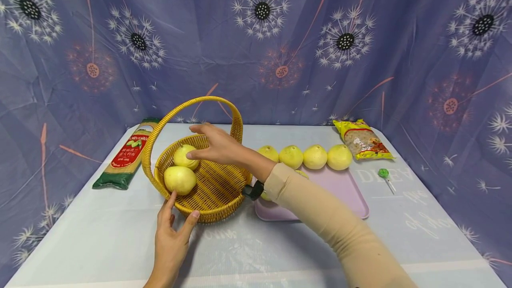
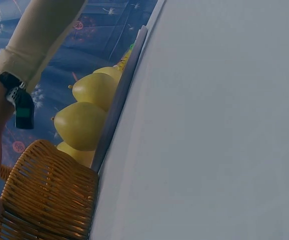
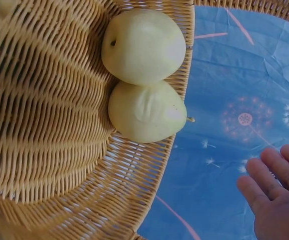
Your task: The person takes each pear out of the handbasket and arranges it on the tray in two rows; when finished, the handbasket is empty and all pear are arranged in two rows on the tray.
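Two pale yellow pears (image 1: pixel 180 180) lie side by side at the left inside a yellow wicker basket (image 1: pixel 224 186) with a tall arched handle. Over the basket, my right hand (image 1: pixel 218 145) has its fingers spread and straight, and its thumb tip appears at the edge of the farther pear (image 1: pixel 183 157). Those extended fingers (image 3: pixel 269 175) also show in the right wrist view, apart from both pears (image 3: pixel 144 47). At the near left rim, my left hand (image 1: pixel 172 239) touches the basket with forefinger and thumb. Only a bit of it shows in the left wrist view.
Right of the basket, a pink tray (image 1: pixel 358 201) bears several more pears (image 1: pixel 315 157), some partly hidden by my right arm. A yellow snack bag (image 1: pixel 363 140) and a green lollipop (image 1: pixel 385 176) lie at the right. A green-and-red pasta packet (image 1: pixel 130 154) lies left.
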Tool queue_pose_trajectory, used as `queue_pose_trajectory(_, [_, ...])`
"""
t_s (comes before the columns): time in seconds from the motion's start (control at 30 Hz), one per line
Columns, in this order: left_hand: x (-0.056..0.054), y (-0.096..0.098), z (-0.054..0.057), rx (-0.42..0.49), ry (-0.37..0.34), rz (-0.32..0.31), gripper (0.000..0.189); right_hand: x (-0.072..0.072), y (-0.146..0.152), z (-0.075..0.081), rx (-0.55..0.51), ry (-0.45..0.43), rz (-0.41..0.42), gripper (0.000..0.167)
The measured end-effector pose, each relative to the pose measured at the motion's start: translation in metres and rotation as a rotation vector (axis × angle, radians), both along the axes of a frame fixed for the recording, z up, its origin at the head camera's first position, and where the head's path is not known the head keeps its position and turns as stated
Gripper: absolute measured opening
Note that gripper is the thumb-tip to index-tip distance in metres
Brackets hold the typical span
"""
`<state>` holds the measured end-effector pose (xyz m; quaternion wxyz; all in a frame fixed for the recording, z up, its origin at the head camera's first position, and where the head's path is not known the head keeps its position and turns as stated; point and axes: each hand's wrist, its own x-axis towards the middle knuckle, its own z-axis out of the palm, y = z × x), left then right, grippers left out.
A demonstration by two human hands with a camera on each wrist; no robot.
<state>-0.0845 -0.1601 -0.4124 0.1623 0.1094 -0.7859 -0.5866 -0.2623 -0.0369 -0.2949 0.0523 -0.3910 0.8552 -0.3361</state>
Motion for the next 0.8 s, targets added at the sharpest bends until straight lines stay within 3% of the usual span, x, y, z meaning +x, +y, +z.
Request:
queue_pose_trajectory(0.37, [0.0,0.0,0.0,0.001,-0.012,-0.009,0.077,-0.007,-0.026,-0.006,0.102,0.006,0.019,0.079])
queue_pose_trajectory(0.8, [-0.001,0.0,-0.001,0.004,0.0,0.009,0.076,-0.009,-0.042,-0.019,0.184,-0.029,-0.013,0.074])
